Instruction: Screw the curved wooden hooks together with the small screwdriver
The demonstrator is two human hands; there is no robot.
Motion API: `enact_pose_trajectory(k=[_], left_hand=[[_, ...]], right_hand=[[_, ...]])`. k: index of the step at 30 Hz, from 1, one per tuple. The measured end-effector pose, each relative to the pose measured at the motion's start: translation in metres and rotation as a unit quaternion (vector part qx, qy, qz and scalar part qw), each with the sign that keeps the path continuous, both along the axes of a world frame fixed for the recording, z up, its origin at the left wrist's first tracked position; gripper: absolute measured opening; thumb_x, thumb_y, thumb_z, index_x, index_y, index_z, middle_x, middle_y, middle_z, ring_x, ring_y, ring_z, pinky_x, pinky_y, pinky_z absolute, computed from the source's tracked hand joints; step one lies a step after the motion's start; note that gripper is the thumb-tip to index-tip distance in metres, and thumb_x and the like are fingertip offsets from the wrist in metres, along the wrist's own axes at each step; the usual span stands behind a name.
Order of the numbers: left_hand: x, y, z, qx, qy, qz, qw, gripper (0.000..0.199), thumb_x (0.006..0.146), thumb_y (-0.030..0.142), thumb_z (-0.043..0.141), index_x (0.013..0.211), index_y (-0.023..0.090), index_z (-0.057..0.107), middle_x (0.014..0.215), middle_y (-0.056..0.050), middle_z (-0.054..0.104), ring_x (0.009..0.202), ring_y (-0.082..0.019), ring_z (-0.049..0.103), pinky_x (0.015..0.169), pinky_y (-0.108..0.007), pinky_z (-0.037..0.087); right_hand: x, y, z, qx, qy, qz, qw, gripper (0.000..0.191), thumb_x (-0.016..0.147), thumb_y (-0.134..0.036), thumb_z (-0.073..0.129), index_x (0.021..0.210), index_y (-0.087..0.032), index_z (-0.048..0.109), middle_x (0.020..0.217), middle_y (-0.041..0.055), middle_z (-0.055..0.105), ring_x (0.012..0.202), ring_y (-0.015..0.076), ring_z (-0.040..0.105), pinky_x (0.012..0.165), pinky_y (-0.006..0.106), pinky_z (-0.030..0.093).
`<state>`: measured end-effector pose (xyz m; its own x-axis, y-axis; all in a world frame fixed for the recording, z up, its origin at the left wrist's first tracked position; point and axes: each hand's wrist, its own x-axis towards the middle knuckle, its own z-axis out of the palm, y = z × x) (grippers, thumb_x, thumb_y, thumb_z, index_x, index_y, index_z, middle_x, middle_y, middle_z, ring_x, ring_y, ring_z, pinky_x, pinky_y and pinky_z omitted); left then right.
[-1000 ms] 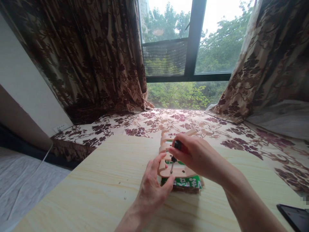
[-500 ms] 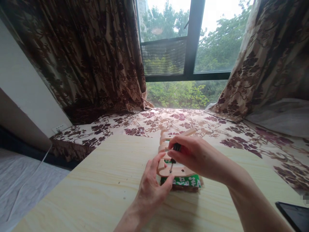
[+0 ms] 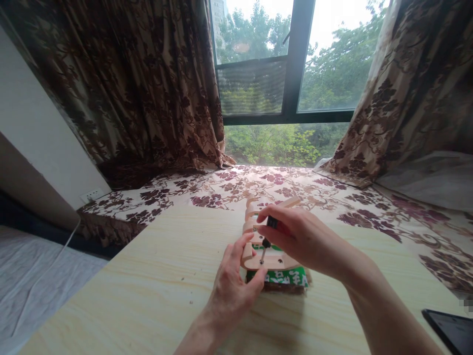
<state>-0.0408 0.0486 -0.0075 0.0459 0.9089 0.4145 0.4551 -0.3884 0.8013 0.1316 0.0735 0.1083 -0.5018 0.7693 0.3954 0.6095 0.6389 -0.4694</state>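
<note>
My right hand (image 3: 295, 234) is closed round the black handle of a screwdriver (image 3: 265, 242), whose metal tip points down at a screw hole near the front left of a pale wooden piece (image 3: 271, 262). A second hole shows to the right of the tip. My left hand (image 3: 234, 276) grips the left end of this wooden piece, thumb at its front edge and fingers at its side. Beneath lies a green packet with white characters (image 3: 288, 277). More curved wooden parts (image 3: 249, 212) extend behind, partly hidden by my right hand.
A pale wood-grain table (image 3: 148, 276) bears the work. A dark-edged device (image 3: 449, 330) lies at the lower right. Behind the table, a floral cloth (image 3: 221, 185) covers the window ledge, with patterned curtains (image 3: 158, 88) at both sides.
The screwdriver handle and the fingers of my right hand have shifted very slightly. My left hand and the wooden piece look the same.
</note>
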Motion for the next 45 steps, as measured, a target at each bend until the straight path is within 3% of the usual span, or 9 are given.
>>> enact_pose_trajectory(k=[5,11,16,19,24,27,35,42,45], left_hand=[[0.001,0.001,-0.002,0.004,-0.002,0.005,1.000,0.059,0.077,0.018,0.062,0.130,0.033,0.041,0.105,0.002,0.053,0.100,-0.015,0.056,0.096,-0.033,0.044],[-0.001,0.000,-0.002,-0.007,-0.002,-0.004,1.000,0.061,0.078,0.019,0.062,0.132,0.035,0.039,0.104,0.003,0.052,0.103,-0.014,0.055,0.099,-0.033,0.042],[0.000,0.001,-0.003,-0.001,0.002,0.002,1.000,0.058,0.078,0.018,0.061,0.130,0.034,0.040,0.102,0.003,0.052,0.097,-0.014,0.055,0.095,-0.032,0.044],[0.001,0.001,-0.004,-0.001,0.008,0.010,1.000,0.055,0.078,0.019,0.061,0.127,0.032,0.041,0.099,0.003,0.053,0.092,-0.014,0.055,0.092,-0.032,0.045],[0.001,0.000,-0.005,-0.004,0.008,0.014,1.000,0.056,0.077,0.019,0.059,0.129,0.031,0.042,0.102,0.001,0.054,0.095,-0.016,0.057,0.094,-0.035,0.046],[0.001,0.000,-0.005,0.007,0.011,0.011,1.000,0.060,0.073,0.016,0.057,0.130,0.030,0.042,0.103,-0.001,0.056,0.097,-0.017,0.059,0.095,-0.037,0.047],[0.003,0.002,-0.011,0.058,-0.007,0.050,0.997,0.056,0.072,0.018,0.053,0.127,0.025,0.048,0.100,-0.003,0.061,0.094,-0.019,0.062,0.091,-0.036,0.050],[0.003,0.003,-0.012,0.053,0.002,0.058,0.997,0.058,0.070,0.017,0.054,0.127,0.026,0.050,0.103,-0.003,0.062,0.099,-0.020,0.062,0.098,-0.040,0.047],[0.003,0.002,-0.011,0.036,0.004,0.062,0.997,0.060,0.068,0.016,0.055,0.127,0.027,0.050,0.102,-0.002,0.061,0.098,-0.020,0.061,0.098,-0.041,0.047]], right_hand=[[0.000,-0.002,0.001,-0.030,0.001,0.044,0.999,0.010,0.091,-0.026,0.051,0.090,-0.022,0.060,0.069,-0.0034,0.059,0.059,0.0099,0.046,0.053,0.022,0.031],[0.001,0.009,-0.009,0.022,-0.011,-0.057,0.998,0.028,0.091,-0.040,0.052,0.071,-0.019,0.053,0.056,-0.0031,0.051,0.050,0.0102,0.040,0.049,0.024,0.026],[-0.003,0.003,-0.005,0.015,0.006,0.002,1.000,0.015,0.093,-0.031,0.051,0.098,-0.022,0.061,0.072,-0.0008,0.064,0.060,0.0116,0.051,0.056,0.023,0.033],[-0.006,0.001,-0.004,0.010,-0.002,0.025,1.000,0.015,0.094,-0.028,0.048,0.099,-0.022,0.061,0.074,-0.0003,0.064,0.063,0.0123,0.053,0.057,0.024,0.034],[-0.014,0.012,-0.015,0.045,-0.024,-0.058,0.997,0.026,0.093,-0.037,0.049,0.074,-0.020,0.052,0.059,-0.0026,0.053,0.052,0.0112,0.042,0.051,0.025,0.026],[-0.021,0.018,-0.016,0.050,-0.037,-0.091,0.994,0.026,0.093,-0.037,0.048,0.072,-0.020,0.048,0.058,-0.0025,0.052,0.052,0.0114,0.040,0.051,0.026,0.024],[-0.018,0.004,-0.004,0.005,0.003,0.022,1.000,0.030,0.099,-0.032,0.034,0.075,-0.020,0.050,0.070,0.0001,0.058,0.063,0.0122,0.049,0.059,0.025,0.031],[-0.016,0.017,-0.015,0.027,-0.016,-0.086,0.996,0.035,0.097,-0.038,0.036,0.068,-0.021,0.044,0.062,-0.0002,0.054,0.055,0.0134,0.046,0.055,0.027,0.027],[-0.017,0.017,-0.016,0.019,0.002,-0.063,0.998,0.027,0.097,-0.035,0.037,0.079,-0.021,0.052,0.069,0.0011,0.061,0.061,0.0149,0.054,0.058,0.027,0.031]])
